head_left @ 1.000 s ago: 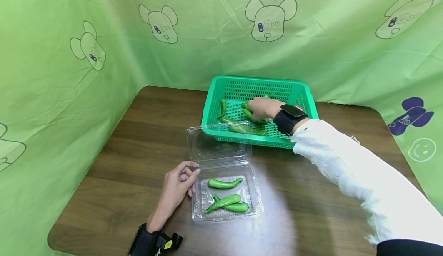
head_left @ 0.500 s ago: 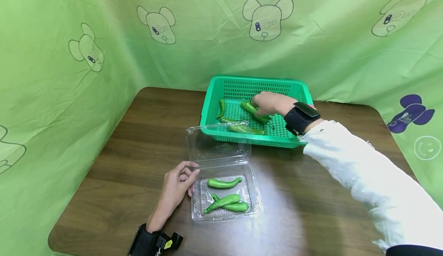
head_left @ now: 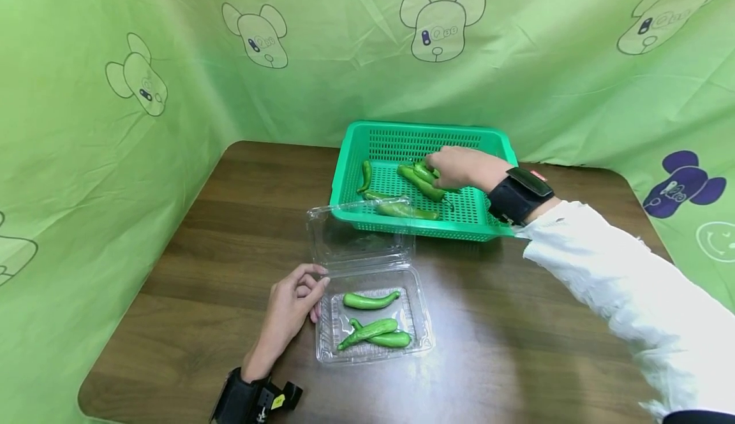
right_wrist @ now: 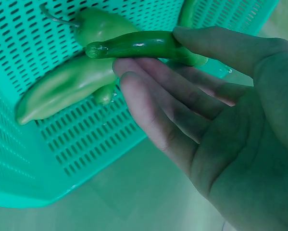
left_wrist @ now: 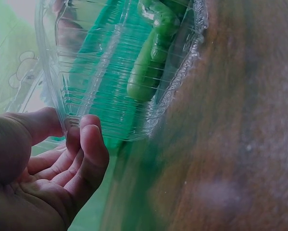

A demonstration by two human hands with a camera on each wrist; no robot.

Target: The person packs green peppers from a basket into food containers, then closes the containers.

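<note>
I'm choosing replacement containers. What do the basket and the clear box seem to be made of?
Green basket: apparently rigid moulded plastic, matte, with even slotted holes. Clear box: probably thin glossy plastic, see-through, with ribbed walls and a crimped rim in the left wrist view.

A slim, glossy green pepper [right_wrist: 144, 45] is pinched above the far middle of the green basket [head_left: 356, 150]. The clear clamshell box [head_left: 422, 322], lid open, sits near the table's front edge, holding three peppers.
</note>
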